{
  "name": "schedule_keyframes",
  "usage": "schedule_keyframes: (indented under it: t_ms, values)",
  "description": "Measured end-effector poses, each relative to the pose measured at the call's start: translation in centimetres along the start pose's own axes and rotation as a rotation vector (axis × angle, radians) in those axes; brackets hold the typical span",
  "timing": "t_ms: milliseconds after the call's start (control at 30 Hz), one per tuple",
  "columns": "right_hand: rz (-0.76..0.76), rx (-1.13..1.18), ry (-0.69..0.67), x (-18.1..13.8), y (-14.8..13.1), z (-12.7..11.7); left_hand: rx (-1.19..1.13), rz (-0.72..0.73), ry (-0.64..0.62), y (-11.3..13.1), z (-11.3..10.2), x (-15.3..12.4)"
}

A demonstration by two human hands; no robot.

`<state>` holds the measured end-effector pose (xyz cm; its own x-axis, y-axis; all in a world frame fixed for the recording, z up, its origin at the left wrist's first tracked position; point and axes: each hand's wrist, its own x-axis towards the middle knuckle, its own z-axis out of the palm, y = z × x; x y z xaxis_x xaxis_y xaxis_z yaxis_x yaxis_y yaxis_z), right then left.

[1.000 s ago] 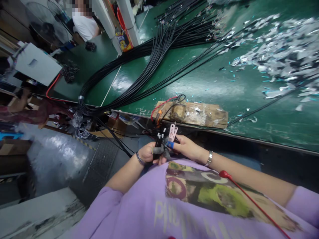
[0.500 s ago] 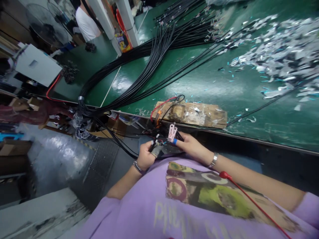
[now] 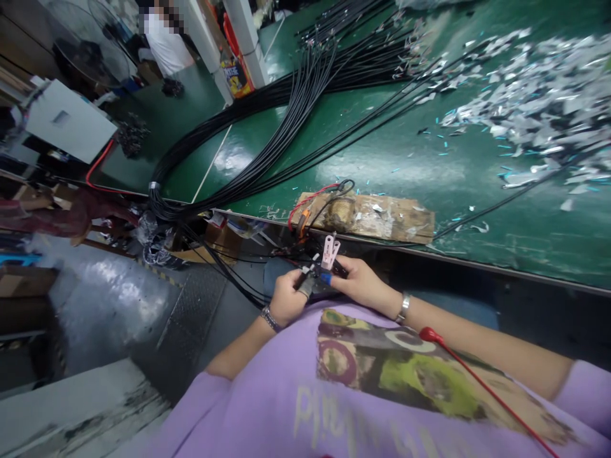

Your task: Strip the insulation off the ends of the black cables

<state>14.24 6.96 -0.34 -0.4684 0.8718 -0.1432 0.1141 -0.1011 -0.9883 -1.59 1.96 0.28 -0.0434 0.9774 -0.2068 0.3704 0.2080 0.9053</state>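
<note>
In front of my body, below the table edge, my two hands work close together. My left hand (image 3: 287, 299) is closed, with a greyish covering near its thumb, on a black cable (image 3: 300, 280) whose end shows pale. Closed from the other side, my right hand (image 3: 361, 280) grips a dark piece I cannot identify. A pink clip (image 3: 330, 252), shaped like a clothespin, stands up beside its fingers. A blue wrap or piece (image 3: 326, 278) sits at the thumb tip. Fine details between the fingertips are too small to make out.
A wooden board (image 3: 391, 219) with a brownish lump lies along the edge of the green table (image 3: 420, 172). Behind it curves a thick bundle of black cables (image 3: 267, 152). White and blue scraps (image 3: 548, 108) are heaped at right. A person in white (image 3: 165, 44) is at the far left.
My left hand has moved right and slightly up, bringing the cable end close to the pink clip. My right hand has shifted slightly left. The hands are now nearer each other.
</note>
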Motion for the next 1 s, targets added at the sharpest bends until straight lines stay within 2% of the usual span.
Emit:
schedule_keyframes:
  t_ms: [100,167,300,500,767,1000]
  values:
    - [-0.048,-0.069,0.000,0.1,0.3,-0.3,-0.120,-0.174,-0.034,0.1,0.1,0.4]
    - [-0.046,-0.161,0.024,0.0,0.4,-0.7,-0.167,-0.230,-0.006,0.0,0.1,0.5]
    - [-0.048,-0.333,0.001,-0.5,0.8,-1.4,-0.230,-0.225,0.070,-0.3,0.0,0.4]
    - [-0.073,-0.426,-0.096,-0.9,0.9,-1.1,-0.306,-0.238,0.113,-0.4,0.2,0.2]
    - [-0.118,-0.515,-0.140,-0.5,0.2,-0.7,-0.275,-0.201,0.102,0.3,0.3,0.0]
    - [-0.149,-0.662,-0.154,-0.4,-0.7,-0.3,-0.186,-0.156,0.102,-0.4,0.4,0.0]
